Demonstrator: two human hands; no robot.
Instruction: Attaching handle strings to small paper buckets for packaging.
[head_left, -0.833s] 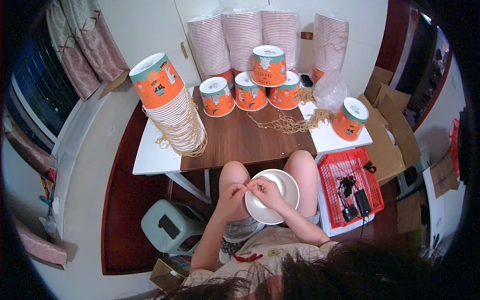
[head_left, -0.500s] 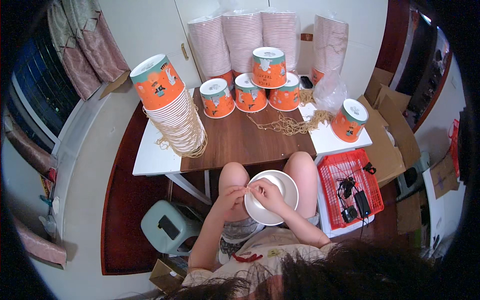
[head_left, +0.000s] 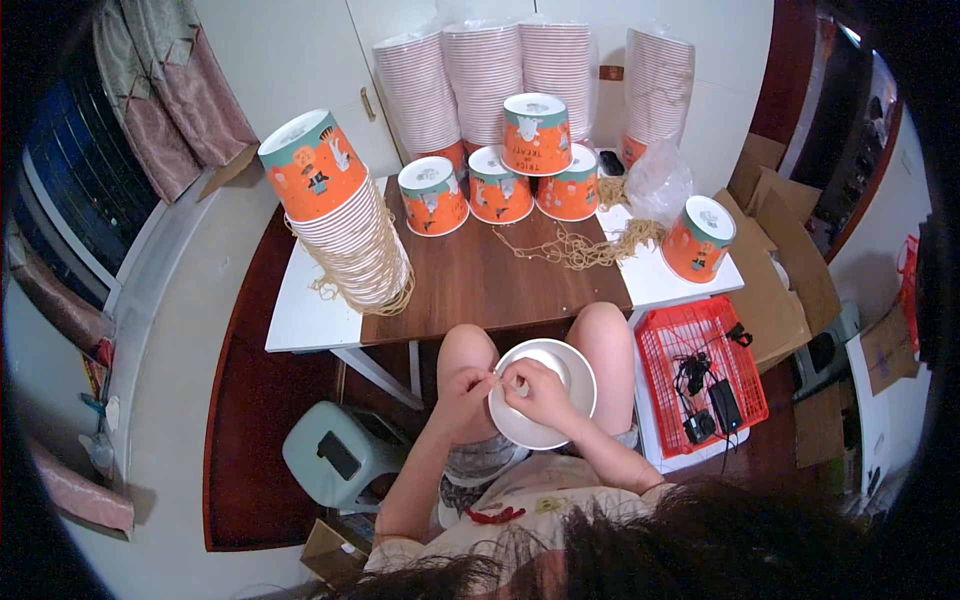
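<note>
A white-lined paper bucket (head_left: 580, 400) rests on my lap between my knees, its mouth facing up. At the left side of its rim, my left hand (head_left: 465, 402) has its fingertips pinched together, outside the wall. My right hand (head_left: 540, 395) reaches over the opening, with thumb and finger closed against the same spot on the rim. Whatever small thing lies between the fingertips is too small to make out. A pile of tan cord (head_left: 585, 248) lies on the table ahead of the bucket.
At the table's left leans a tall stack of orange-and-teal paper buckets (head_left: 318, 175) draped with cord loops. Upturned buckets (head_left: 433, 200) stand mid-table, with wrapped bucket stacks (head_left: 483, 85) behind. A single bucket (head_left: 698, 240) stands right, above a red basket (head_left: 655, 370) of cables. A stool (head_left: 315, 470) holds a phone.
The fingers of both hands have shifted slightly at the rim, the right fingers curling more. The bucket has stayed in place on my lap.
</note>
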